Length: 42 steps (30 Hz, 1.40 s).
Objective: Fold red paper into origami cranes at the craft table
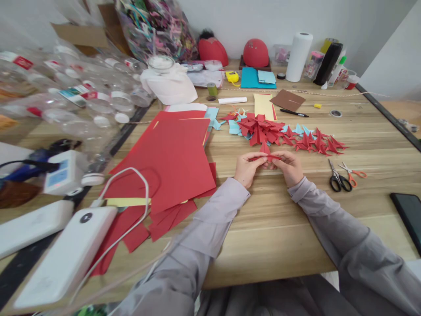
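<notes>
Between my two hands is a small folded red paper piece (265, 148), one part pointing away from me. My left hand (246, 168) pinches its left side with the fingertips. On the right side, my right hand (289, 167) pinches it between thumb and fingers. Just beyond the hands lies a pile of folded red paper shapes (259, 129), with light blue folded pieces (234, 127) at its left. More red folded shapes (319, 141) trail off to the right. Large red paper sheets (180, 158) are stacked left of my left hand.
Black-handled scissors (335, 181) and orange-handled scissors (351, 179) lie right of my right hand. A phone (408, 215) is at the right edge. White power banks (70, 259) with a cable sit at the left front, plastic bottles (95, 103) behind them.
</notes>
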Each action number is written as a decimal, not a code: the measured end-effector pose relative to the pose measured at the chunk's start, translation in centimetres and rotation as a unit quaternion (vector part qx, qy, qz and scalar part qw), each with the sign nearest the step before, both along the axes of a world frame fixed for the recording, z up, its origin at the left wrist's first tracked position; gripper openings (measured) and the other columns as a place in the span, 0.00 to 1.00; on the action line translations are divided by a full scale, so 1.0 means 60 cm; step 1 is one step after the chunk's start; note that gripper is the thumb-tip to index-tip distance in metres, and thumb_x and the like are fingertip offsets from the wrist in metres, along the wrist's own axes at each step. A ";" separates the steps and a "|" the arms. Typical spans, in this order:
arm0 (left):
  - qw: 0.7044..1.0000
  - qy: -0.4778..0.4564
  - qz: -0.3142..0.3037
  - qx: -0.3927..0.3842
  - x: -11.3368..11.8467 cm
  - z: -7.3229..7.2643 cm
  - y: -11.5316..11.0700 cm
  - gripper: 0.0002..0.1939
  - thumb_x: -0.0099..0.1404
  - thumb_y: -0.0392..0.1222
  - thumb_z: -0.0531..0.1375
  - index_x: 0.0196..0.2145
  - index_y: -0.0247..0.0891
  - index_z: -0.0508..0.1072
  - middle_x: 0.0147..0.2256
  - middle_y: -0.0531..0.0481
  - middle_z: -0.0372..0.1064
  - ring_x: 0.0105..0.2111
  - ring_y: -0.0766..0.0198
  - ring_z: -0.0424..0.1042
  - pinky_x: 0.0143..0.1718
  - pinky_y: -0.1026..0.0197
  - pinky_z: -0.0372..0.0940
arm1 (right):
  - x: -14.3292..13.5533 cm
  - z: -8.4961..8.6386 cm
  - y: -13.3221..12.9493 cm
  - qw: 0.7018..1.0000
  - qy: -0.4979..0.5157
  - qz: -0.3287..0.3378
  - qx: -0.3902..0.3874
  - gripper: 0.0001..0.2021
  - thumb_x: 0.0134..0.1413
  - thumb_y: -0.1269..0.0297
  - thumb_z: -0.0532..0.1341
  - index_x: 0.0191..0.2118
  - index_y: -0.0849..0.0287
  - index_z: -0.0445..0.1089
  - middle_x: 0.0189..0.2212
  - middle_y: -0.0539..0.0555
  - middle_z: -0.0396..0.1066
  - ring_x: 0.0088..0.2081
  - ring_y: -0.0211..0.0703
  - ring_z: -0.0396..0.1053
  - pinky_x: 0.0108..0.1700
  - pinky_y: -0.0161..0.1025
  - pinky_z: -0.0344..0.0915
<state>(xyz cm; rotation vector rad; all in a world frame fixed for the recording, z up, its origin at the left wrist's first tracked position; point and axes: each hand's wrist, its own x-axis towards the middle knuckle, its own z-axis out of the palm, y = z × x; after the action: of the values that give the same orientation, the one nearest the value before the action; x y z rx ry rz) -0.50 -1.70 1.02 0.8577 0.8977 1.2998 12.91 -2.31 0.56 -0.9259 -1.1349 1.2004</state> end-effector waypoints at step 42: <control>0.998 0.056 0.037 0.006 0.002 0.007 -0.004 0.14 0.38 0.39 0.71 0.25 0.33 0.75 0.22 0.51 0.72 0.21 0.68 0.69 0.24 0.65 0.65 | -0.009 0.011 -0.005 0.999 -0.030 -0.037 -0.017 0.16 0.35 0.51 0.70 0.24 0.59 0.71 0.18 0.49 0.73 0.19 0.35 0.68 0.25 0.36 0.67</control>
<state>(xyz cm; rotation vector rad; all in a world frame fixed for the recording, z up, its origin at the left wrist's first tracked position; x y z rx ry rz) -0.39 -1.96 1.45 0.9203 1.0191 1.3330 12.34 -2.60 1.25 -1.0273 -1.1211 1.1415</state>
